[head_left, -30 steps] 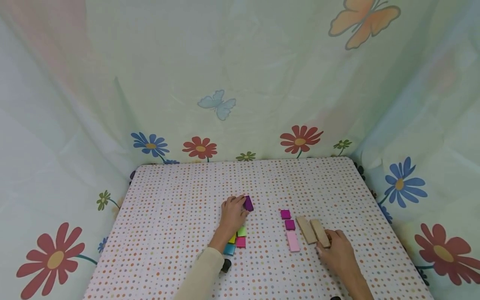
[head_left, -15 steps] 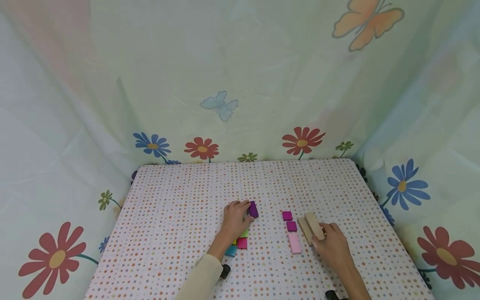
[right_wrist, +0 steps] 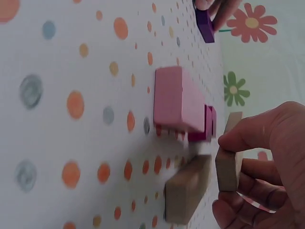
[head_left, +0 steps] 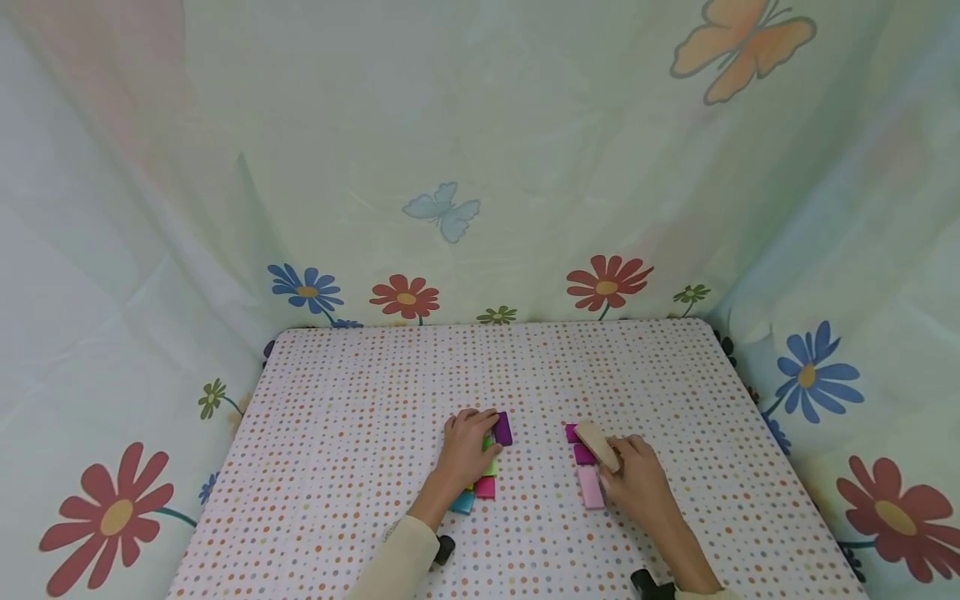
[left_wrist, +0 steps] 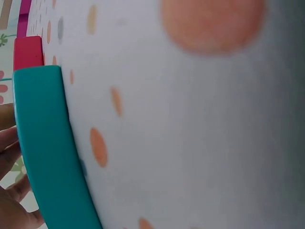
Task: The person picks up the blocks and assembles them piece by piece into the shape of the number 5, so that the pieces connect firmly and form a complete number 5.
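Observation:
In the head view my left hand [head_left: 463, 450] pinches a purple block [head_left: 503, 429] at the far end of a group of coloured blocks. Green, pink-red [head_left: 485, 487] and teal blocks [head_left: 462, 502] show beside and below that hand; the left wrist view has the teal block [left_wrist: 55, 148] large and close. My right hand [head_left: 639, 483] grips a wooden block [head_left: 595, 444] between thumb and fingers, raised off the table. A second wooden block [right_wrist: 188, 191] lies beneath it in the right wrist view, hidden in the head view.
Left of the right hand, two magenta blocks [head_left: 583, 454] and a light pink block [head_left: 590, 487] lie in a row. The held wooden block partly covers the magenta ones. A dotted cloth covers the table [head_left: 360, 417]; a printed curtain [head_left: 525, 167] stands behind and at the sides.
My right hand has lifted one wooden block from beside the other and carried it left, over the magenta blocks. The left hand has brought the purple block nearer, against the coloured group.

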A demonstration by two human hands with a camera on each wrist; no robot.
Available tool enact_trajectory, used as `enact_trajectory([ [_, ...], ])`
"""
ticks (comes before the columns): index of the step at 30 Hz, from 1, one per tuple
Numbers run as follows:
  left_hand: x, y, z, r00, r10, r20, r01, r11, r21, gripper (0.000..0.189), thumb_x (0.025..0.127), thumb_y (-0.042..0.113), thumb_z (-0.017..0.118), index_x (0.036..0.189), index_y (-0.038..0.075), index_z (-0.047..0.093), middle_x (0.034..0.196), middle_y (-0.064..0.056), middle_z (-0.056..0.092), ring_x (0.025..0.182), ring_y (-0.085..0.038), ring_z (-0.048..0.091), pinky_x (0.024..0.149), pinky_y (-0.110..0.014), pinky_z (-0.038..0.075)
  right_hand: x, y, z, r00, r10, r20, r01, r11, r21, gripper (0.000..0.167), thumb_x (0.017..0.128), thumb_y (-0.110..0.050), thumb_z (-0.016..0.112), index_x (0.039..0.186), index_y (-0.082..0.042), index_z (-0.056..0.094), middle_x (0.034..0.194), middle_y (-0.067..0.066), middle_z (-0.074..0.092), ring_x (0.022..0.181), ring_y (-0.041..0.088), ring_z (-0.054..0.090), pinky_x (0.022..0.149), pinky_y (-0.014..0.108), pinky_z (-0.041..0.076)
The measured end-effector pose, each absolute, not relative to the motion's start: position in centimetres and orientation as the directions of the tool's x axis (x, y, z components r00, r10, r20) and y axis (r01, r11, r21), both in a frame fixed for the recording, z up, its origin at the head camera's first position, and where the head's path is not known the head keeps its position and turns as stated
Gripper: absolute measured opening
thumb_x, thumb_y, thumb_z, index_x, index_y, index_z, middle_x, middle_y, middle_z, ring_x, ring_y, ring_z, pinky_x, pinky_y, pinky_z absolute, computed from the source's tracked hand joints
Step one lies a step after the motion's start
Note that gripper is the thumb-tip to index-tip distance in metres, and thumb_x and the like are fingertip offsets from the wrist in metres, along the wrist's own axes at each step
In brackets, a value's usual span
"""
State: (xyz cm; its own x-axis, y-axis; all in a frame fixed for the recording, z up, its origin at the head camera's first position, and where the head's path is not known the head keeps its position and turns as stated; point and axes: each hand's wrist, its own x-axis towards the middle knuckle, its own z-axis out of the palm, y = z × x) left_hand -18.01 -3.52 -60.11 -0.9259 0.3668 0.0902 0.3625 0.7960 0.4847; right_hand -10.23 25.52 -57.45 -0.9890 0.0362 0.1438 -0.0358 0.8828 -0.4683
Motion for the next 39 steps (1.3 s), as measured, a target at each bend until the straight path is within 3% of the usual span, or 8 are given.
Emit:
enact_trajectory([
  [5,-17.7,-3.9,-60.1,-0.925,0.369,0.088,0.362,0.793,0.49,0.052,0.097,0.031,0.078,0.145,0.015,0.066,0.154,-0.002,0.063,0.143,-0.031,0.053,0.118,-0.067,0.039,-10.8,23.9,-57.4,-0.989,0.018,0.149,-0.055,0.879,-0.473,0.043,0.089,-0.005,0.076,0.128,0.01,0.068,0.113,0.022,0.066,0.098,0.033,0.062,0.079,0.046,0.055],
  [17,-17.4,-4.2,-60.2,-0.933,0.354,0.07,0.339,0.794,0.504,0.052,0.096,0.03,0.079,0.144,0.016,0.066,0.154,-0.001,0.063,0.143,-0.031,0.052,0.119,-0.068,0.037,-13.0,21.2,-57.5,-0.965,-0.124,0.23,-0.202,0.913,-0.354,0.037,0.088,-0.005,0.078,0.124,0.001,0.073,0.108,0.013,0.07,0.094,0.03,0.064,0.083,0.048,0.054],
  [21,-17.4,-4.3,-60.2,-0.935,0.348,0.063,0.33,0.793,0.513,0.051,0.096,0.028,0.08,0.144,0.016,0.067,0.154,-0.001,0.063,0.144,-0.032,0.053,0.119,-0.069,0.036,-13.4,20.4,-57.6,-0.964,-0.173,0.203,-0.234,0.915,-0.328,0.037,0.087,-0.004,0.079,0.124,0.001,0.073,0.111,0.014,0.07,0.1,0.033,0.065,0.089,0.054,0.055],
  [26,-17.5,-4.4,-60.3,-0.934,0.354,0.05,0.328,0.793,0.513,0.052,0.096,0.028,0.079,0.145,0.016,0.066,0.155,-0.001,0.062,0.145,-0.031,0.052,0.12,-0.07,0.035,-13.7,19.8,-58.1,-0.974,-0.171,0.15,-0.213,0.917,-0.337,0.039,0.089,-0.003,0.078,0.127,0.002,0.072,0.115,0.014,0.068,0.106,0.031,0.065,0.094,0.05,0.057],
  [39,-17.6,-4.7,-59.9,-0.929,0.368,0.044,0.334,0.78,0.53,0.052,0.097,0.028,0.078,0.145,0.014,0.065,0.157,-0.004,0.06,0.146,-0.035,0.05,0.119,-0.073,0.033,-15.2,19.4,-58.4,-0.973,-0.199,0.115,-0.226,0.915,-0.335,0.035,0.092,-0.004,0.077,0.126,0.001,0.073,0.12,0.015,0.071,0.111,0.032,0.062,0.094,0.047,0.058],
])
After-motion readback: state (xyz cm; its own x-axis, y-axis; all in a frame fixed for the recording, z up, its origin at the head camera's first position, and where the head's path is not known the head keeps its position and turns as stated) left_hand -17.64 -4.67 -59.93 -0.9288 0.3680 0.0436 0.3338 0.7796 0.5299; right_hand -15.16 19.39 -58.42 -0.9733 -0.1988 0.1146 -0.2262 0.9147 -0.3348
